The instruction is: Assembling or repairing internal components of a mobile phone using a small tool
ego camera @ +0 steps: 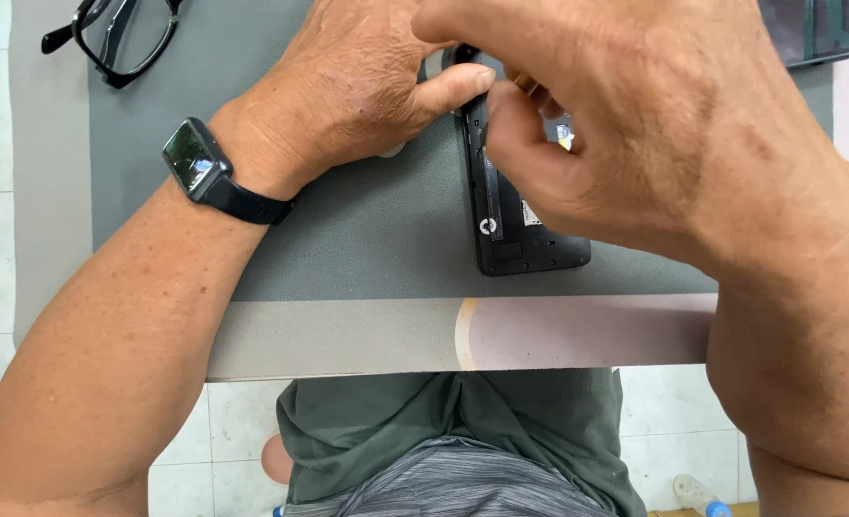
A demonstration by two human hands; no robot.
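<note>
— So, what's w/ the hands rn?

— Both are on a black phone (515, 225) lying back-up w/ its rear cover off, insides showing. It sits on the grey mat (367, 230), right of centre, long side running near to far, near end close to the mat's near edge.

— Left hand?

— Left hand (348, 86) comes in from the left and rests on the mat at the phone's far-left corner. Thumb tip presses against the phone's left edge; the other fingers (448, 88) are curled together over the top, can't tell exactly what they touch. Black smartwatch (197, 163) on that wrist.

— Right?

— Right hand (654, 134) hovers over the phone's far half & covers most of it. Thumb & forefinger are pinched on a small brownish tool or part (528, 86), too hidden to say which. Its tip is over the open phone body.

— Anything else around?

— Black-framed glasses (118, 33) at the far left, partly on the mat, well apart from the phone. Dark device w/ a screen (817, 29) at the far right corner, cropped by the frame. Mat lies on a counter (348, 340) w/ a beige & pale pink top. Near side: person's green shirt & grey striped shorts, white tiled floor (233, 421) below.
</note>
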